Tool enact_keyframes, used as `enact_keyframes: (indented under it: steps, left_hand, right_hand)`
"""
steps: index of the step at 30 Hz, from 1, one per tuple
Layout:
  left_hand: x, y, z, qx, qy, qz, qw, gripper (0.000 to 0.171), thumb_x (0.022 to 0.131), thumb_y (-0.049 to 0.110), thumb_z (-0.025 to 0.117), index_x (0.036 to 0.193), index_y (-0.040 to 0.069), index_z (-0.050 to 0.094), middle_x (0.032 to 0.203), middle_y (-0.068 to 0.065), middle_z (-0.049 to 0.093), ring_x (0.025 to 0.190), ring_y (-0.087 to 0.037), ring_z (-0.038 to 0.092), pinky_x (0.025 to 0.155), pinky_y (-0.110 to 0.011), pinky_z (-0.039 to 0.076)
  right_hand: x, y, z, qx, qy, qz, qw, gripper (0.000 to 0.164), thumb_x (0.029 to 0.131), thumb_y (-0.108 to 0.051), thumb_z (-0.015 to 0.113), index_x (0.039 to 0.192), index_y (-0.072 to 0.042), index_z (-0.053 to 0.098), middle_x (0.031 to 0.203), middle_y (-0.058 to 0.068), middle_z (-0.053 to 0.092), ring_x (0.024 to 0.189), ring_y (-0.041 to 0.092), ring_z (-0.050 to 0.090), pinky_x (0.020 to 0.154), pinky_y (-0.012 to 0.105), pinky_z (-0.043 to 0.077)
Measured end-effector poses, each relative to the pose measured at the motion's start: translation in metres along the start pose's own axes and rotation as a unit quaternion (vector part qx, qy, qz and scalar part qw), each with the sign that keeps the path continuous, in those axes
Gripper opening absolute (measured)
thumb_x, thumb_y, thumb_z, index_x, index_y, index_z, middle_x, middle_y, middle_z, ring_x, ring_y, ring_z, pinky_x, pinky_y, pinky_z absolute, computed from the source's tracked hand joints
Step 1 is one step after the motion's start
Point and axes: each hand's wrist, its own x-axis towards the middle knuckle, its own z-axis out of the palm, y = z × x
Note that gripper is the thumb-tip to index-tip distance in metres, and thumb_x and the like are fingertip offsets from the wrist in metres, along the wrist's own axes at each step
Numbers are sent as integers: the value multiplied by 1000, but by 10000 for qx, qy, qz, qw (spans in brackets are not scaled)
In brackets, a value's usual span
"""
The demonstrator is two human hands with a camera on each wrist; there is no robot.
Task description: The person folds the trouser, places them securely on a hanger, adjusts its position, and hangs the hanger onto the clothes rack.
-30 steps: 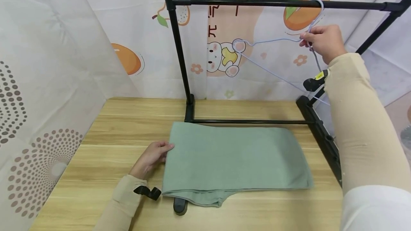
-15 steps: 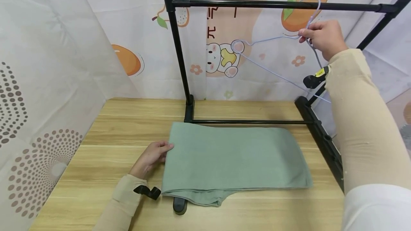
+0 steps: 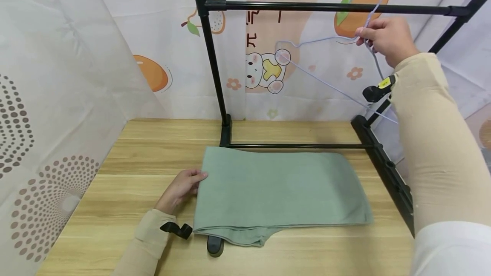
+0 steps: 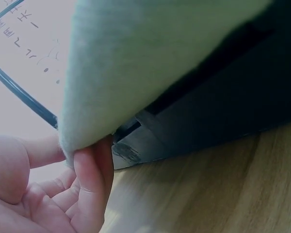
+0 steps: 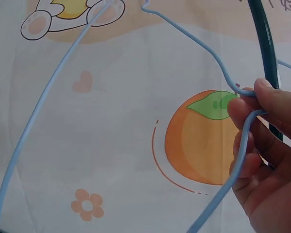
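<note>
My right hand [image 3: 389, 39] pinches a light blue wire hanger [image 3: 324, 82] at the neck, just below its hook. The hook arches above the rack's top bar [image 3: 291, 7] and crosses it in the head view. Nothing hangs on the hanger; its right end is hidden behind my forearm. On the table lie folded green trousers [image 3: 280, 191]. My left hand [image 3: 182, 186] pinches their left edge, thumb on top. In the left wrist view, the fingers [image 4: 89, 184] curl under the fabric [image 4: 126, 63], which is lifted over a dark surface.
The black rack stands at the back of the wooden table [image 3: 96, 212]; its right foot [image 3: 387, 169] runs toward the front. A dark rounded end [image 3: 215, 246] pokes out from under the trousers. A printed curtain [image 3: 184, 76] closes off the back and left.
My right hand has risen a little with the hanger, and the hook's curve now stands higher above the bar. My left hand and the trousers have stayed put.
</note>
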Motion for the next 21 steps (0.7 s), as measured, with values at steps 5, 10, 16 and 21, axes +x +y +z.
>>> enact_keyframes:
  steps: [5, 10, 16, 21]
  left_hand:
    - [-1, -1, -1, -1, 2, -24, 10000, 31, 99, 22, 57, 114, -6, 57, 80, 6, 65, 70, -5, 62, 62, -22, 53]
    - [-2, 0, -2, -15, -19, -34, 10000, 32, 100, 23, 56, 115, -5, 57, 81, 6, 65, 70, -5, 62, 63, -22, 54]
    - [-1, 0, -2, -81, -56, -25, 9999, 34, 100, 23, 57, 116, -6, 56, 81, 5, 65, 71, -5, 62, 63, -22, 53]
    - [-1, 0, -2, -101, -106, 12, 9999, 33, 100, 23, 56, 116, -6, 56, 82, 5, 65, 72, -5, 63, 63, -22, 54]
  right_hand:
    - [-2, -4, 0, 413, -11, -262, 9988, 12, 90, -23, 69, 82, -14, 73, 64, -12, 67, 68, 9, 49, 51, 15, 40]
    - [-7, -1, 2, 498, -96, -294, 9983, 12, 90, -21, 69, 81, -15, 73, 63, -11, 68, 64, 7, 51, 51, 15, 43]
    - [-10, 5, 7, 642, -261, -377, 9969, 11, 88, -17, 71, 79, -13, 75, 61, -8, 68, 58, 6, 53, 50, 15, 44]
    - [-12, 8, 10, 632, -409, -444, 9962, 12, 87, -16, 73, 76, -13, 75, 59, -7, 68, 55, 6, 53, 49, 15, 45]
